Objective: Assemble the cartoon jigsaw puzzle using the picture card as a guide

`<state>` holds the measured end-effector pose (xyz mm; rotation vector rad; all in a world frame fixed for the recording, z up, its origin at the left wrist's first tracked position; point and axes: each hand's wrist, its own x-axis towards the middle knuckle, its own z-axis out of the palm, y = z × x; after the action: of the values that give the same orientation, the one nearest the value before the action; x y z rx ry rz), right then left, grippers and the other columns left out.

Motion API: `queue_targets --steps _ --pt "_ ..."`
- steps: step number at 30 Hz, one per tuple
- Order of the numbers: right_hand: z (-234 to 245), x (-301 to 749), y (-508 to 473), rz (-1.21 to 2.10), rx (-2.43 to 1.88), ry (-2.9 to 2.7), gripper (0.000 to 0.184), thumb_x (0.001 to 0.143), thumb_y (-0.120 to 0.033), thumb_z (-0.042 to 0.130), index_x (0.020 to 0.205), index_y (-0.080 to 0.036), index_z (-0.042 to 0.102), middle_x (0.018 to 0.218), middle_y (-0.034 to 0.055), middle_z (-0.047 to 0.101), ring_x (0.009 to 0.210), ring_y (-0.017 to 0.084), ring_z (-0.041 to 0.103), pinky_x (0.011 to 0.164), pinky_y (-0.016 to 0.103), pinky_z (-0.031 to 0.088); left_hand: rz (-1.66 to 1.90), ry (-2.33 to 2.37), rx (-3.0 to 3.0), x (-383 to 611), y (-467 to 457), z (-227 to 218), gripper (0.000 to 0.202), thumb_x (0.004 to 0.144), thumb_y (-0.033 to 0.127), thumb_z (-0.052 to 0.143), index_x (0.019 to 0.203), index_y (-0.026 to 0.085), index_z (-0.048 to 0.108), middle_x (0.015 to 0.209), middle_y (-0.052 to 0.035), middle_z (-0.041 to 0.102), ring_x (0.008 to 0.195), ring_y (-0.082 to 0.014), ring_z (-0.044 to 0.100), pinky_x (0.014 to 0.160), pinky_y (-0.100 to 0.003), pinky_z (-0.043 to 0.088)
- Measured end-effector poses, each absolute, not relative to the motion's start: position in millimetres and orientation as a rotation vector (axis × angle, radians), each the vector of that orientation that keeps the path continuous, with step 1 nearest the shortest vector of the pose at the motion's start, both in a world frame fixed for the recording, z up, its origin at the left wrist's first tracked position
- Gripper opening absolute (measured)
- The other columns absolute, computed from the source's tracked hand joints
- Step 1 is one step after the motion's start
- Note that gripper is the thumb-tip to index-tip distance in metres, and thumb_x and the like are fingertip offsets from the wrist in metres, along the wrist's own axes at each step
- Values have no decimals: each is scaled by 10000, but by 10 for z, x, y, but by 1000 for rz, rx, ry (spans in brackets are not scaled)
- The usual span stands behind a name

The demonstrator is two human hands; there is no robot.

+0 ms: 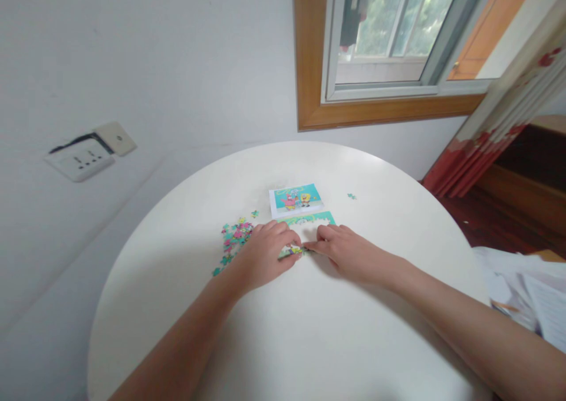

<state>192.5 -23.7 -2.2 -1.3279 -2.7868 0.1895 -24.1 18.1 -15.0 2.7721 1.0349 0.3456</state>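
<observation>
A partly joined jigsaw puzzle (328,217) lies on the table, its teal top strip showing between my hands. My left hand (265,252) is closed around the puzzle's lower left part, its thumb and curled fingers at a short joined strip (289,251) with yellow and green print. My right hand (349,250) rests at the strip's right end. Its index finger is at a small jigsaw piece (305,250), mostly covered by the fingertips; the other fingers are curled. Loose jigsaw pieces (239,231) in teal, pink and yellow lie beside my left hand, which hides some of them.
Behind the puzzle is a reference picture (297,199) with cartoon figures. A lone jigsaw piece (352,196) lies to the right on the round white table (274,342). Papers (526,289) are stacked beyond its right edge. A wall and window frame (354,115) border the back.
</observation>
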Motion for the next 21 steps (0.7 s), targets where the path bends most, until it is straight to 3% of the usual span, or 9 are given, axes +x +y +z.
queue_targets --steps 13,21 --pt "13 1934 -251 153 -1327 -2789 504 869 -88 426 1340 -263 471 947 76 554 852 174 524 719 289 350 353 1046 2767 -242 177 -168 158 848 321 538 964 238 606 976 -29 602 1019 -224 505 872 -349 367" --pt "66 1987 -246 294 -1282 -2787 499 823 -38 462 1235 -294 579 930 61 564 894 168 524 772 292 342 359 1042 2762 -234 183 -158 146 841 314 546 947 235 607 962 -28 607 1001 -220 515 851 -339 373"
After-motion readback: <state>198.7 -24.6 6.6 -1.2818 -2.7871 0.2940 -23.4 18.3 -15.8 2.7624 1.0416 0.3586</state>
